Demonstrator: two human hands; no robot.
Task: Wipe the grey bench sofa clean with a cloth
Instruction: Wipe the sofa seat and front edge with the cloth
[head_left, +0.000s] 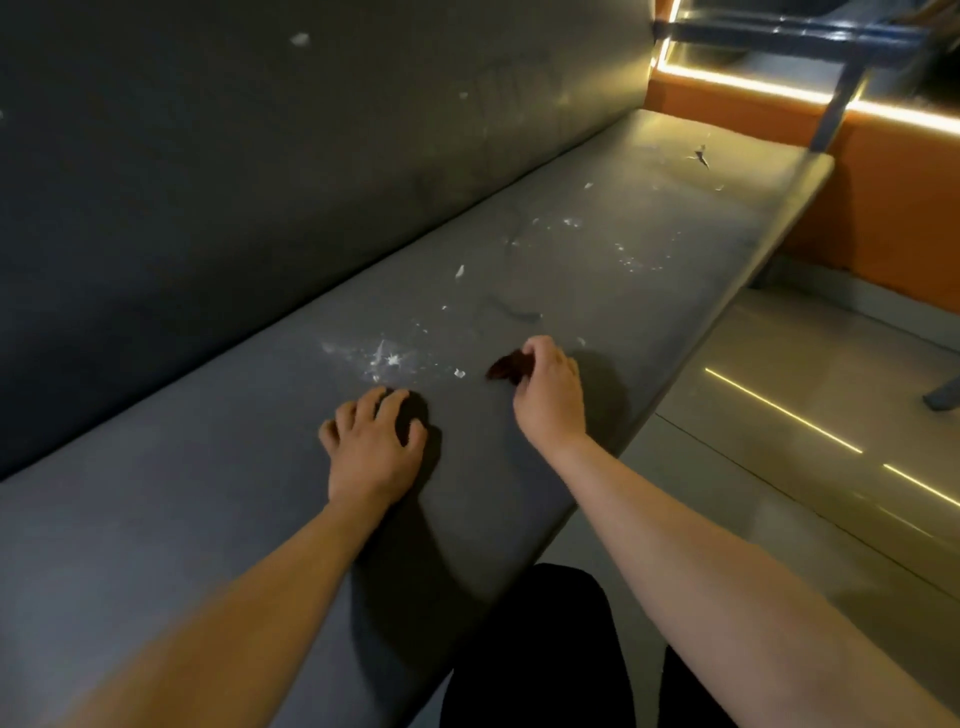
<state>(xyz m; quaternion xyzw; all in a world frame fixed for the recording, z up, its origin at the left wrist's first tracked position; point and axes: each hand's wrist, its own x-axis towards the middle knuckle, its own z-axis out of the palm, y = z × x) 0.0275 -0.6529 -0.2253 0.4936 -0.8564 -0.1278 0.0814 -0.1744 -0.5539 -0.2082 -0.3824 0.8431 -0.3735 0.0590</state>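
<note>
1. Head view, looking down: most of the dark red-brown cloth (505, 367) is hidden inside the right hand (549, 397). Only a crumpled corner shows, poking out to the left. Both forearms are cut off by the bottom of the frame, and the grey bench sofa (208, 499) runs out of view at the left.
2. The picture is dim and slightly blurred, so the white flecks (387, 358) scattered on the seat cannot be identified.
3. The seat's front edge runs diagonally from bottom centre to upper right, with pale floor (779, 415) beyond it. The right hand is near that edge. The backrest (260, 156) rises along the seat's far side. Open seat stretches ahead of both hands to the far end, by an orange wall panel (893, 208).
4. The right hand's fingers are curled around the cloth, which appears to rest on the seat just right of the flecks.
5. The left hand (371, 444) rests on the seat, apart from the cloth, with its fingers spread and bent. The fingertips touch the upholstery and the hand holds nothing.
</note>
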